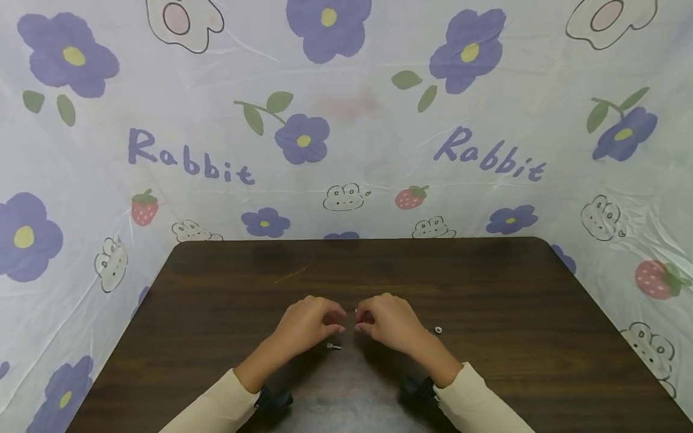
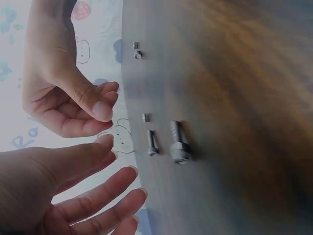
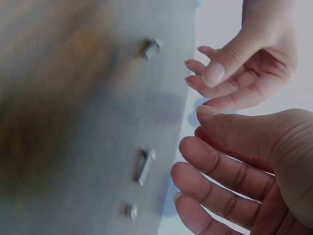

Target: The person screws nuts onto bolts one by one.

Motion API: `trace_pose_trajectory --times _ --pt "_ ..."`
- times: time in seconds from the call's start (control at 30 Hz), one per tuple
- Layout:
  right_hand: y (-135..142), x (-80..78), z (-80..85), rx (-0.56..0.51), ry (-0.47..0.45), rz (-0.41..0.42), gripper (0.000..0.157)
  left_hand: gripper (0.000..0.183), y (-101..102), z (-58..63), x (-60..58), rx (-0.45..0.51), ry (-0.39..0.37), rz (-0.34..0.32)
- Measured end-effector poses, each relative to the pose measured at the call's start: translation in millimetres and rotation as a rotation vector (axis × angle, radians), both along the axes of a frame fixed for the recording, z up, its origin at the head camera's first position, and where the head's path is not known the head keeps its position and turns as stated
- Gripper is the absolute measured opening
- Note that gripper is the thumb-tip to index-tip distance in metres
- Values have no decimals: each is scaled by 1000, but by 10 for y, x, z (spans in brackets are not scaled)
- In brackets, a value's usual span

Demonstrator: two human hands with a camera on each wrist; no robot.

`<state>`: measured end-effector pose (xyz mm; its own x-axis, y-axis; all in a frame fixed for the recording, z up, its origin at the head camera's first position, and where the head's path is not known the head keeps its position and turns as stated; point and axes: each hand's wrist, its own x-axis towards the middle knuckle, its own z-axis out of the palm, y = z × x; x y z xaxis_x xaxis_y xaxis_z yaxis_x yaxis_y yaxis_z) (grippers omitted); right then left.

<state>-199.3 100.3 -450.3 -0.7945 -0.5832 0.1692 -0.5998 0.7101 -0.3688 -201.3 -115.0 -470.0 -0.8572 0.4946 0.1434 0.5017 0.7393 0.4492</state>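
Both bare hands hover face to face above the dark table. My left hand has its fingers and thumb loosely bent, with a gap between them and nothing visible inside. Opposite it, my right hand bends its fingers likewise, thumb and index tips near each other; no held thing shows. A metal bolt with a nut on it lies just below the left fingers. In the left wrist view a smaller bolt and a small nut lie farther back; the hands cover these in the head view.
A metal nut lies right of my right wrist, with another small metal piece close by. The brown wooden table ends at a white cloth backdrop printed with flowers and rabbits. Dark wrist cameras hang under both wrists.
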Motion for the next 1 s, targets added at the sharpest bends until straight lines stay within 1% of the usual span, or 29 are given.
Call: trace_pose_trajectory --times 0.1,0.2,0.33,0.53,0.7,0.8,0.9,1.0 --pt "101 -51 47 -22 -9 -37 9 23 85 42 -75 9 1 4" --pt "188 -105 56 -26 -19 -75 10 25 157 42 -162 25 -12 1" --pt "269 -177 43 -7 -23 -124 12 27 234 -6 -257 15 -27 30" --pt "323 -291 -23 73 -48 -172 15 26 297 -96 -376 -26 -61 89" --pt "330 -337 -112 108 -68 -190 20 25 331 -176 -445 -43 -78 103" --pt "313 -353 -151 115 -60 -188 22 25 359 -201 -468 -61 -78 112" --pt "286 -363 -178 127 -52 -188 21 22 390 -222 -484 -64 -79 121" --pt "262 -362 -195 148 -44 -188 18 19 417 -237 -484 -47 -81 123"
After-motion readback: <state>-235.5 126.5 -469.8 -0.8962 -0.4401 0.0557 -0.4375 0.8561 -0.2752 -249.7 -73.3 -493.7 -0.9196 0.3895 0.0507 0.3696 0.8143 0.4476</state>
